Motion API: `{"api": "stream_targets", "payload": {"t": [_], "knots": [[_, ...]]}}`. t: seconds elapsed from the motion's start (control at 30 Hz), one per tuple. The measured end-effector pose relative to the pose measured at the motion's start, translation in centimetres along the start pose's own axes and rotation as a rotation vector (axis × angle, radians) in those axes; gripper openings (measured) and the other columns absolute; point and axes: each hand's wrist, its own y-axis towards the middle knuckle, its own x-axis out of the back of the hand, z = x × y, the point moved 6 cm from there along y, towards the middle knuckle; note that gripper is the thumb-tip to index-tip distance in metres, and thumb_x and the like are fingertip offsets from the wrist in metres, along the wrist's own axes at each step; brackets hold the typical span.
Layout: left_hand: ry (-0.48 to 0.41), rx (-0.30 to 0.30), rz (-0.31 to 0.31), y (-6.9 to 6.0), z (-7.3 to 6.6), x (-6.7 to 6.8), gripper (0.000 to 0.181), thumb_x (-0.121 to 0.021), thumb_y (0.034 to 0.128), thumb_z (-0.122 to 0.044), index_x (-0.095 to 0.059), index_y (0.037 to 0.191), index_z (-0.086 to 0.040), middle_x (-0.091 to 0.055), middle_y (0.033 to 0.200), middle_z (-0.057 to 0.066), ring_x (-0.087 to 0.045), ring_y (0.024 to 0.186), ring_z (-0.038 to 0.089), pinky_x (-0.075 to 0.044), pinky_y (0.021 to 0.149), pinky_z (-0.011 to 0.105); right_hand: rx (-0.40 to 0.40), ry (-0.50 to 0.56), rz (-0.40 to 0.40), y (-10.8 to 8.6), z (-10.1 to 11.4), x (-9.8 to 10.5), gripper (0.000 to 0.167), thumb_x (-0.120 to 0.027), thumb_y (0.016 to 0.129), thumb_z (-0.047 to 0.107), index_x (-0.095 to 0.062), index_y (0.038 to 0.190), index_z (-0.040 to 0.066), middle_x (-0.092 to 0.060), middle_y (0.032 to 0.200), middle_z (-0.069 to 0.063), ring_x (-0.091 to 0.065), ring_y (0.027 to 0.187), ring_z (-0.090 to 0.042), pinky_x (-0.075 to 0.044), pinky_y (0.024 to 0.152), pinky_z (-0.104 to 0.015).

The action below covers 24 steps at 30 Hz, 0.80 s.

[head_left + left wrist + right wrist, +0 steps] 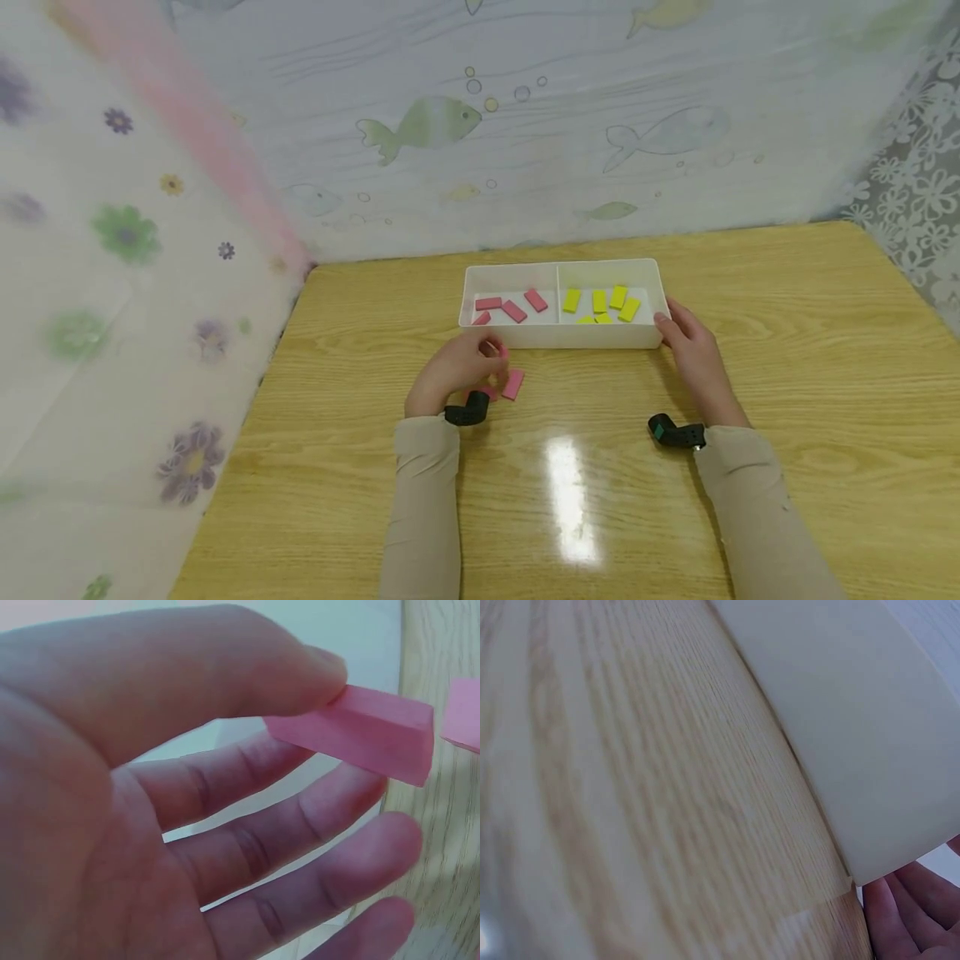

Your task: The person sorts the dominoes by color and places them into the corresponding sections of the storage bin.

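Note:
My left hand [461,364] pinches a pink block [367,731] between thumb and fingers, just in front of the white divided box [570,337]. Another pink block [513,385] lies on the table beside that hand, and more pink shows partly hidden under the wrist camera. Several pink blocks [513,312] lie in the box's left compartment, several yellow blocks [629,310] in the right one. At the box's right end, my right hand [696,354] grips the corner, thumb at the rim and fingers along the outer side. The right wrist view shows its fingers beside the box wall [862,735].
The box stands on a wood-grain table [585,467] near its back edge. Behind it hangs a sheet with printed fish [438,123], and a flowered sheet [127,233] hangs on the left. Black cameras [467,410] sit on both wrists.

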Motion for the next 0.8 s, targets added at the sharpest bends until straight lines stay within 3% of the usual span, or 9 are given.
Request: {"api": "stream_targets", "payload": {"t": [0.5, 0.8], "knots": [[-0.01, 0.032, -0.081, 0.0, 0.3, 1.1, 0.022, -0.06, 0.0826, -0.03, -0.055, 0.1, -0.017, -0.055, 0.094, -0.001, -0.051, 0.084, 0.018, -0.045, 0.071, 0.031, 0.03, 0.009, 0.004, 0.0, 0.3, -0.1, 0.066, -0.04, 0.088, 0.053, -0.023, 0.143, 0.02, -0.027, 0.144, -0.002, -0.032, 0.125, -0.023, -0.028, 0.1, -0.043], [-0.016, -0.017, -0.102, -0.4, -0.1, 1.4, 0.019, -0.06, 0.0838, -0.032, -0.056, 0.096, -0.017, -0.057, 0.091, -0.002, -0.053, 0.082, 0.017, -0.045, 0.07, 0.032, 0.024, 0.019, 0.026, -0.3, 0.3, -0.2, 0.067, -0.04, 0.088, 0.053, -0.02, 0.143, 0.02, -0.024, 0.145, -0.002, -0.032, 0.125, -0.024, -0.025, 0.102, -0.043]]}}
